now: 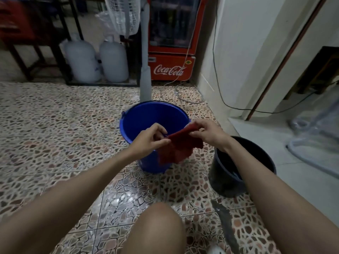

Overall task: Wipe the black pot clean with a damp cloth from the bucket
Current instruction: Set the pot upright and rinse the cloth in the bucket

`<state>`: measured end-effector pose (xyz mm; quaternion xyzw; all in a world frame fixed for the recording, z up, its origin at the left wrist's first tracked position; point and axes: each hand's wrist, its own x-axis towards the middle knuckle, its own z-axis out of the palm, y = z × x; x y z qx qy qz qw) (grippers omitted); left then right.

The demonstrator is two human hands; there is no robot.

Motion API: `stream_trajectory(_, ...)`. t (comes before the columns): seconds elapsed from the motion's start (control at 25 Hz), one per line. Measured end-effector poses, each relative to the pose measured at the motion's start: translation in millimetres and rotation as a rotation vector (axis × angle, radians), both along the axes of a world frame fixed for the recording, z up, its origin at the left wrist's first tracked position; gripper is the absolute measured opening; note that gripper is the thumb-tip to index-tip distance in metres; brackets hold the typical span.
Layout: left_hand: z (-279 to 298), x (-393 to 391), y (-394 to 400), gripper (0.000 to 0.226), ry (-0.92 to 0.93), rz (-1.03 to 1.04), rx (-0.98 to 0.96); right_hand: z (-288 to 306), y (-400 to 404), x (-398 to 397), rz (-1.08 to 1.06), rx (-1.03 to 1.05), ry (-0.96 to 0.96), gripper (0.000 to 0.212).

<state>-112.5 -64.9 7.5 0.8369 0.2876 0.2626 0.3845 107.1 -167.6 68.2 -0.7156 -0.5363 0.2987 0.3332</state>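
A blue bucket (146, 116) stands on the patterned tile floor in the middle of the view. Over its near rim hangs a dark red cloth (178, 148), stretched between both hands. My left hand (151, 137) pinches the cloth's left corner and my right hand (206, 131) grips its upper right corner. The black pot (225, 180) stands upright on the floor to the right of the bucket, partly hidden by my right forearm.
A grey fan pole (145, 70) rises just behind the bucket. A red drinks cooler (172, 52) and two large white water jugs (97, 59) line the back. A black cable (229, 105) trails along the wall at right. My bare knee (157, 228) is at the bottom.
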Motion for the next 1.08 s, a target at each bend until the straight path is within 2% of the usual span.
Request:
stream_trajectory(0.08,-5,-7,8,0.014,0.084,0.001,0.030,-8,20,-1,0.052,-0.004,-0.169,0.018)
stream_trajectory(0.16,-14,-13,17,0.015,0.134,0.006,-0.024,-18,37,-2,0.082,-0.009,-0.260,0.014)
stream_trajectory(0.36,-38,-31,55,0.010,0.192,-0.032,-0.151,-60,71,-2,0.120,-0.152,-0.152,0.009)
stream_trajectory(0.52,-52,-15,101,0.012,0.165,0.087,-0.073,-91,104,4,-0.073,-0.111,-0.005,0.010)
stream_trajectory(0.64,-72,2,121,0.018,0.193,0.185,-0.029,-121,123,0,-0.187,-0.120,-0.053,0.018)
stream_trajectory(0.72,-89,7,122,0.014,0.220,0.210,-0.003,-141,128,-6,-0.206,-0.118,-0.141,0.026)
stream_trajectory(0.8,-100,4,113,0.014,0.270,0.171,0.070,-154,125,-12,-0.165,-0.092,-0.239,0.035)
stream_trajectory(0.88,-108,-4,106,0.025,0.268,0.122,0.176,-160,120,-14,-0.094,-0.041,-0.349,0.031)
stream_trajectory(0.96,-110,-15,99,0.025,0.228,0.079,0.160,-161,112,-14,0.015,0.009,-0.433,0.019)
stream_trajectory(1.08,-111,-23,89,0.022,0.244,-0.069,0.197,-165,98,-14,0.155,0.056,-0.503,0.025)
